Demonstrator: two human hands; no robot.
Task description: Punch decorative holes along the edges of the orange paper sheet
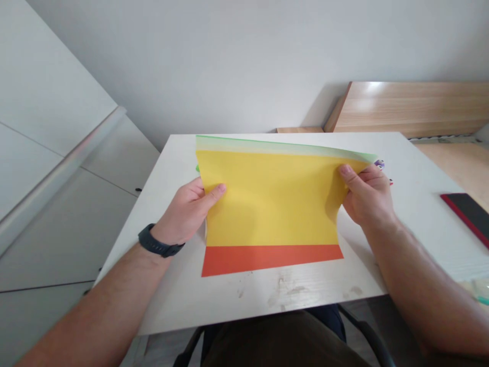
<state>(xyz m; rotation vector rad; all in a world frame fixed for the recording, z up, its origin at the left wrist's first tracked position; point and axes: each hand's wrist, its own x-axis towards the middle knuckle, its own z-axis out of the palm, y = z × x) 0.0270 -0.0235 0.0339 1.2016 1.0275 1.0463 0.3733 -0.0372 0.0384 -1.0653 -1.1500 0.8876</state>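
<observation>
The yellow sheet (267, 201) is up in front of you above the middle of the white table (420, 234), plain and broad, smooth over most of its face but bowed and creased toward its right side. A pale green strip (267, 145) shows along its top edge and a red strip (263, 259) along its bottom edge; you cannot tell whether either one is joined to it. Your left hand (187, 209) has the left edge pinched narrowly, thumb flat on the front and fingers behind. Your right hand (367, 191) pinches it near the upper right corner, thumb in front, the other fingers curled and partly hidden. Peeking out behind the sheet, on the table's far half, you have a bit of something green (197, 167) at left and small purple pieces (380, 164) at right. A dark, red-edged item (468, 214) lies at the table's right side.
</observation>
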